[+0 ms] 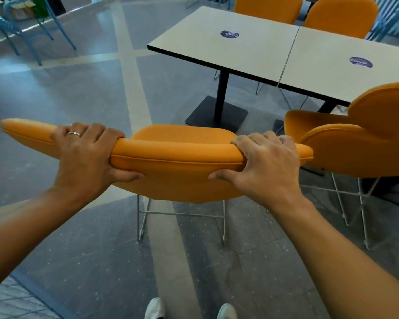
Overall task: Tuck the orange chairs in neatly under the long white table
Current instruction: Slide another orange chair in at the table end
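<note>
An orange chair (177,157) with thin metal legs stands in front of me, its backrest facing me. My left hand (88,153) grips the top edge of the backrest on the left, and my right hand (263,164) grips it on the right. The chair sits apart from the long white table (258,51), a short way in front of its near edge. A second orange chair (364,143) stands to the right, near the table's edge. Two more orange chairs (309,10) stand at the table's far side.
The table rests on black pedestal bases (217,113). Blue metal chairs (21,26) stand at the far left. The grey tiled floor (90,88) has pale stripes. My white shoes (189,309) show at the bottom edge.
</note>
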Motion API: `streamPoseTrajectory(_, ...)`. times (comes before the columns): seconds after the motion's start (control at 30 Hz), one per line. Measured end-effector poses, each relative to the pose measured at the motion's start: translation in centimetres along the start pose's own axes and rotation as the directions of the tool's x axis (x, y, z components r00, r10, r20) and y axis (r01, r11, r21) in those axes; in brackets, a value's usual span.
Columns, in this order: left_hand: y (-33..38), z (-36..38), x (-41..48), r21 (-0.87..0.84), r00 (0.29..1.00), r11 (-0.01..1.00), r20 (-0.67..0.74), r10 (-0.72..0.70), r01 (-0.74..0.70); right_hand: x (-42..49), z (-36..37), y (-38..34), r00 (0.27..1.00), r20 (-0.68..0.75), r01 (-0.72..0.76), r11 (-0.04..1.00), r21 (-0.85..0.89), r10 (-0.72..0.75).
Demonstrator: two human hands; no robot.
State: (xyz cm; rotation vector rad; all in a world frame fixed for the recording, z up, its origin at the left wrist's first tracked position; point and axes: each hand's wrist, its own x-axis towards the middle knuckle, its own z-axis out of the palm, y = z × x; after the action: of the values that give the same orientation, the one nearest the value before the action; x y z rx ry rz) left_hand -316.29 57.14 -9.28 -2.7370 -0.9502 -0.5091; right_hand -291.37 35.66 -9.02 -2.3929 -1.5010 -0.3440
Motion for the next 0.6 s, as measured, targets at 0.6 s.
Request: streamPoseTrajectory(0.6, -2.2, 2.6, 6.2, -0.023, 0.998, 0.998, -0.007, 0.056, -0.056, 4.7, 2.0, 0.0, 0.995, -0.046, -0.085, 0.996, -0.01, 0.084)
